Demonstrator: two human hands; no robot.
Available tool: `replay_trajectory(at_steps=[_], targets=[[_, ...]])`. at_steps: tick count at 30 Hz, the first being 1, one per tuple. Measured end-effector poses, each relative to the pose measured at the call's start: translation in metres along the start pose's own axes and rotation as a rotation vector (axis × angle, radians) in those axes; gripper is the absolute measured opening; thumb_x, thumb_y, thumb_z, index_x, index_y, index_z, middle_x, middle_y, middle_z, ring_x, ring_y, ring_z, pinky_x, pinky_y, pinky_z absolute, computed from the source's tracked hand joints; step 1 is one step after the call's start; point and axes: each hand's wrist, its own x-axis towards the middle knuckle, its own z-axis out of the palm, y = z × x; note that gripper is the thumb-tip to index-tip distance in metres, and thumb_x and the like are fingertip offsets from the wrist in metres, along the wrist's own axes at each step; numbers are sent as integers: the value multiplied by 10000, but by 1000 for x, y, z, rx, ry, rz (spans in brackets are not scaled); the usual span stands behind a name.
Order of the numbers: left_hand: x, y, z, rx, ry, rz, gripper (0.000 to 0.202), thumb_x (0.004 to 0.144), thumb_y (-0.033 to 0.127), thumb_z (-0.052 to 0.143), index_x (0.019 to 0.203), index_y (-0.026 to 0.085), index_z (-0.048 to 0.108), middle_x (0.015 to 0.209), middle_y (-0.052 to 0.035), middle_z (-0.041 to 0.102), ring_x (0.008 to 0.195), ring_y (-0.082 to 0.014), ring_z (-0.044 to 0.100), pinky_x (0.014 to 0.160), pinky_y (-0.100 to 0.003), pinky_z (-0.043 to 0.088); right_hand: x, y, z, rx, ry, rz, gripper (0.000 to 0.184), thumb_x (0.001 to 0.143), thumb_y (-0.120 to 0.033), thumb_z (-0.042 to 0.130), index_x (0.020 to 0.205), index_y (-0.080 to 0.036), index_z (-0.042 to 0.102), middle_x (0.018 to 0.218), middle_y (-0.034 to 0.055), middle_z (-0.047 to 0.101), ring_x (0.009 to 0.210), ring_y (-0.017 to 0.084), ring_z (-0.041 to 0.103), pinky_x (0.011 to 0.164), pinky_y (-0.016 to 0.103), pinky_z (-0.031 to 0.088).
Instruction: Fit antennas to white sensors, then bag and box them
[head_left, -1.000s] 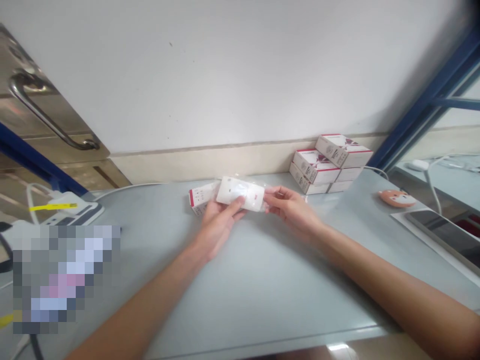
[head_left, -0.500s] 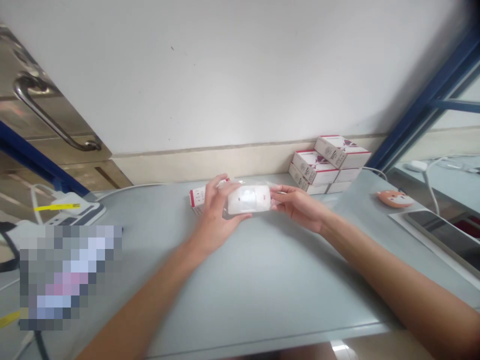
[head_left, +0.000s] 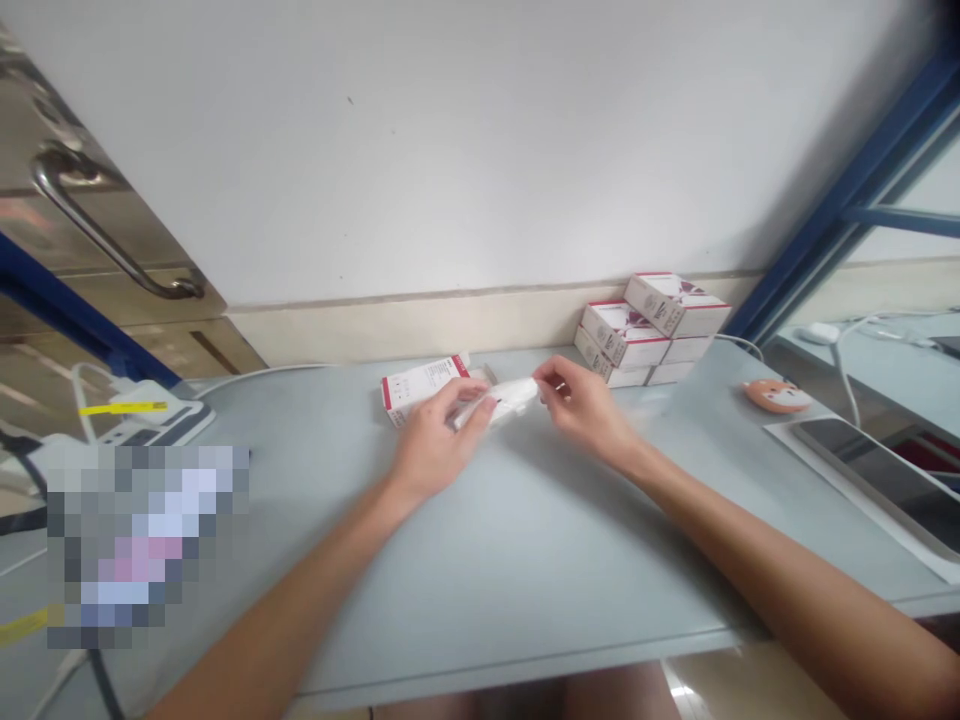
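Observation:
Between my hands, above the table, is a white plastic device in a clear bag (head_left: 513, 396), now seen nearly edge-on. My left hand (head_left: 435, 432) grips its left end, thumb on the near side and fingers around the back. The fingertips of my right hand (head_left: 581, 400) pinch the right end, where the bag's edge appears to be; the exact hold is hard to see. Just behind my left hand, a white box with red edges (head_left: 421, 384) lies on the table, partly covered by the fingers.
Several white and red boxes (head_left: 637, 335) are stacked against the wall at the back right. An orange mouse-like object (head_left: 777, 394) and a dark phone-like slab (head_left: 877, 480) lie at right. A power strip (head_left: 161, 415) with cables and a blurred-out object (head_left: 142, 545) occupy the left.
The white device has turned from showing its broad front face to nearly edge-on. My left hand has shifted its grip, and more of the box behind it shows.

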Motion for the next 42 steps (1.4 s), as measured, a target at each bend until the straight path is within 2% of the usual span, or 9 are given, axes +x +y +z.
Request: replay_trajectory(at_steps=[3, 7, 15, 21, 26, 29, 33, 37, 42], targets=[[3, 6, -4, -223, -133, -283, 419, 958, 626, 623, 1148, 258, 684, 1004, -64, 770, 702, -211, 727, 487, -288, 548, 0, 4, 1, -26, -49, 10, 141, 973, -323, 547, 921, -222, 632, 865, 35, 705, 782, 197, 612, 754, 345, 448], [3, 12, -13, -483, -354, -483, 553, 974, 676, 579, 1388, 309, 593, 1016, -82, 756, 721, -252, 763, 474, -302, 541, 1, 0, -1, 41, -94, 59, 214, 988, -408, 570, 883, -227, 616, 819, 27, 678, 748, 192, 575, 733, 343, 427], [8, 14, -25, -910, -545, -561, 629, 985, 669, 570, 1545, 397, 481, 1231, -116, 753, 713, -231, 766, 498, -293, 493, 4, -15, -15, 307, -172, 180, 355, 963, -578, 645, 944, -224, 651, 747, -7, 620, 716, 169, 549, 707, 323, 406], [7, 10, -38, -1006, -708, -342, 898, 770, 389, 866, 1571, 383, 461, 1329, -128, 746, 906, -285, 789, 827, -423, 578, 6, -12, -20, 524, -182, 261, 389, 892, -579, 754, 878, -198, 676, 721, -11, 600, 717, 153, 527, 771, 332, 415], [3, 15, -18, -651, -356, -278, 461, 884, 588, 782, 1139, 215, 691, 905, -71, 773, 729, -203, 735, 777, -372, 566, 7, -9, -17, 606, -135, 275, 346, 890, -537, 770, 869, -208, 663, 701, -23, 569, 708, 150, 488, 753, 329, 394], [3, 16, -8, -476, -124, -259, 595, 880, 754, 674, 768, 171, 640, 662, -42, 657, 606, -160, 630, 656, -313, 518, 5, -12, -13, 553, -38, 222, 355, 913, -567, 738, 870, -226, 651, 695, -24, 550, 694, 158, 477, 720, 330, 383], [3, 11, -4, -629, -106, -375, 612, 907, 778, 603, 908, 171, 678, 658, -22, 634, 535, -154, 590, 529, -289, 462, -3, -21, -7, 388, 79, 43, 296, 946, -536, 712, 888, -250, 661, 828, 29, 648, 762, 196, 564, 745, 357, 449], [5, 5, -7, -810, -64, -481, 552, 905, 739, 643, 1005, 199, 697, 595, 36, 536, 490, -129, 516, 469, -251, 413, -13, -25, -2, 138, -36, -269, 231, 1015, -434, 630, 862, -278, 706, 913, 79, 690, 820, 234, 623, 765, 396, 499], [8, 4, -13, -833, -163, -598, 581, 885, 723, 682, 1203, 239, 737, 959, -50, 743, 799, -191, 691, 590, -250, 508, -18, -22, 3, 21, -138, -381, 275, 891, -479, 813, 1089, -308, 725, 1190, 103, 642, 904, 237, 637, 812, 411, 544]])
